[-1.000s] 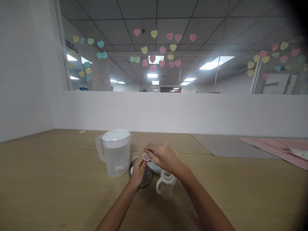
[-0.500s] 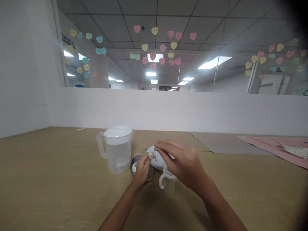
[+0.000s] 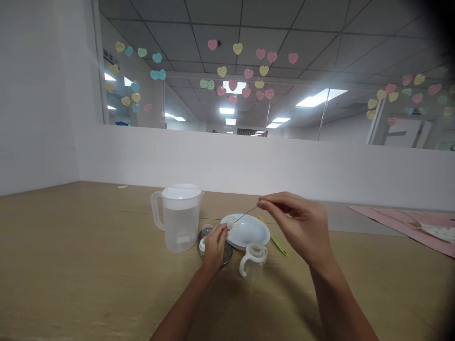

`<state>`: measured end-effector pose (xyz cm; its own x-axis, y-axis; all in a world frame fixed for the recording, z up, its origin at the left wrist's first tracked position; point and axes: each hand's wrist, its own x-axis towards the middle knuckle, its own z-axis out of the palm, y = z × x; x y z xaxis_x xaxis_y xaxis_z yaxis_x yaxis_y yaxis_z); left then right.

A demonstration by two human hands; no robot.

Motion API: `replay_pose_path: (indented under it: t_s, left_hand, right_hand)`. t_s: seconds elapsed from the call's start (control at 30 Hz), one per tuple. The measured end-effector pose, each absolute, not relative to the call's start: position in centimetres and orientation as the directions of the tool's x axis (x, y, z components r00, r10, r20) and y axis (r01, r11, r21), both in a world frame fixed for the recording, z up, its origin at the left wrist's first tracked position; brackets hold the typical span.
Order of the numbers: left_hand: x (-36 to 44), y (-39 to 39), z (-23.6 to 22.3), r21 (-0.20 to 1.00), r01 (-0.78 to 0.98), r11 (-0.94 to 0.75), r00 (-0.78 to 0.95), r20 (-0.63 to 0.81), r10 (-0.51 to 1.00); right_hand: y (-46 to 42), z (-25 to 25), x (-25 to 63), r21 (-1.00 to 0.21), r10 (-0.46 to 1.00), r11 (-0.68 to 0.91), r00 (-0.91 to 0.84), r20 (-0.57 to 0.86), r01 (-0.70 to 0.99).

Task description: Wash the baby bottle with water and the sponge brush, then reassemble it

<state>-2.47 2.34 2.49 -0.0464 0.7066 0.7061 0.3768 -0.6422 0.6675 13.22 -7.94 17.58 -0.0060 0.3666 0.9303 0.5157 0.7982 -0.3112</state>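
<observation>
My left hand (image 3: 215, 242) pinches a small clear round bottle part (image 3: 232, 223) above the edge of a white oval bowl (image 3: 263, 235). My right hand (image 3: 298, 220), raised to the right, has its fingertips closed on one end of a thin dark wire (image 3: 247, 212). The wire slants down to the clear part; whether its far end is inside cannot be made out. Below the bowl a clear baby bottle (image 3: 254, 265) with white handles stands uncapped. Partly behind my left hand, a dark round tray (image 3: 227, 258) holds a clear dome cap (image 3: 206, 229) and a white piece (image 3: 202, 244).
A lidded translucent pitcher (image 3: 181, 222) with clear liquid stands left of the tray. A green and yellow thin-handled tool (image 3: 279, 246) lies right of the bowl. A pink cloth (image 3: 384, 220) covers the far right of the table, and a white wall (image 3: 249, 166) rises behind.
My right hand has moved right and away from my left hand, drawing the wire out into a long visible length. The bowl and green tool now show. The view has shifted slightly.
</observation>
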Motion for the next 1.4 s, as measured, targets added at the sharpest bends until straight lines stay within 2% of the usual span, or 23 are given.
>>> replay_pose_path:
  t_s: [0.13, 0.23, 0.3, 0.33, 0.47, 0.6, 0.7, 0.83, 0.87, 0.93, 1.0, 1.13, 1.27, 1.33, 1.4]
  left_hand:
    - [-2.9, 3.0, 2.0, 0.715, 0.354, -0.603, -0.118, 0.674, 0.729]
    - [-3.0, 3.3, 1.6, 0.667, 0.424, -0.613, -0.112, 0.71, 0.696]
    - [-3.0, 3.4, 1.3, 0.607, 0.49, -0.626, -0.065, 0.741, 0.668]
    - [-3.0, 3.4, 1.2, 0.579, 0.517, -0.631, -0.041, 0.752, 0.657]
    - [-2.8, 3.4, 0.8, 0.507, 0.579, -0.638, 0.034, 0.768, 0.64]
    - [-2.6, 3.3, 0.6, 0.471, 0.602, -0.645, 0.081, 0.768, 0.636]
    - [-2.5, 3.3, 0.5, 0.454, 0.603, -0.656, 0.115, 0.765, 0.634]
    - [-2.4, 3.2, 0.6, 0.476, 0.583, -0.659, 0.097, 0.764, 0.638]
    - [-2.4, 3.1, 0.7, 0.491, 0.577, -0.652, 0.086, 0.758, 0.647]
    - [-2.3, 2.9, 0.8, 0.531, 0.567, -0.63, 0.061, 0.735, 0.675]
    - [-2.3, 2.8, 0.9, 0.574, 0.552, -0.604, 0.025, 0.713, 0.7]
    - [-2.4, 2.8, 1.1, 0.648, 0.49, -0.582, -0.072, 0.696, 0.715]
    - [-2.4, 2.9, 1.4, 0.673, 0.453, -0.585, -0.127, 0.698, 0.705]
    - [-2.4, 2.7, 1.4, 0.636, 0.49, -0.596, -0.104, 0.721, 0.685]
    - [-2.5, 2.3, 1.4, 0.529, 0.542, -0.653, 0.01, 0.773, 0.634]
  right_hand:
    - [-3.5, 17.7, 15.2, -0.449, 0.383, 0.778, 0.235, 0.893, 0.44]
    - [3.7, 15.5, 17.3, -0.674, 0.656, 0.661, 0.182, 0.733, 0.331]
    - [8.3, 12.8, 18.4, -0.825, 0.812, 0.473, 0.21, 0.545, 0.309]
    - [10.0, 11.4, 18.7, -0.858, 0.859, 0.353, 0.233, 0.455, 0.373]
    - [13.1, 6.7, 19.6, -0.844, 0.891, 0.224, 0.248, 0.38, 0.487]
    - [13.2, 5.5, 20.4, -0.759, 0.919, 0.15, 0.193, 0.343, 0.634]
    - [12.8, 6.4, 20.3, -0.681, 0.946, 0.176, 0.068, 0.316, 0.711]
    - [11.1, 8.7, 18.5, -0.614, 0.946, 0.305, -0.159, 0.281, 0.728]
    - [10.4, 9.2, 17.7, -0.617, 0.931, 0.365, -0.27, 0.245, 0.697]
    - [8.9, 10.1, 15.9, -0.73, 0.773, 0.492, -0.624, 0.116, 0.474]
    - [7.7, 10.4, 14.1, -0.811, 0.677, 0.488, -0.727, 0.118, 0.323]
    - [6.9, 10.1, 11.9, -0.894, 0.67, 0.418, -0.719, 0.184, 0.161]
    - [7.7, 9.9, 12.2, -0.954, 0.774, 0.297, -0.578, 0.26, -0.031]
    - [8.2, 9.8, 13.2, -0.963, 0.81, 0.265, -0.531, 0.249, -0.047]
    - [8.9, 9.6, 14.4, -0.969, 0.811, 0.247, -0.549, 0.202, 0.01]
